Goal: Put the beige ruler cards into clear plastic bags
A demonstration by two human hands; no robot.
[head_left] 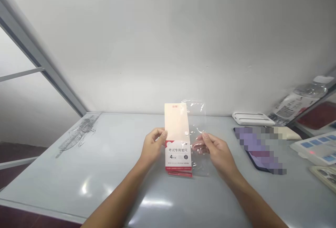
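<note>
My left hand [155, 143] grips the left edge of a tall cardboard package insert [177, 123], pale cream above and white with red bands and printed text below. A clear plastic sleeve [199, 119] overlaps the card's right side and reaches out beyond it. My right hand [214, 147] pinches that sleeve near the middle of its right part, thumb against fingers. Below the card's lower edge a second red edge [181, 174] peeks out, slightly askew. What lies behind the card is hidden. Both hands hold the package upright or tilted above the grey table [118, 172].
To the right lie a phone [257, 154] partly blurred out, a white power bank [252, 118], a clear plastic bottle [299, 98] leaning on its side, and a white case with blue compartments [317, 147]. A wall [157, 46] stands behind; a metal frame [52, 70] rises at left.
</note>
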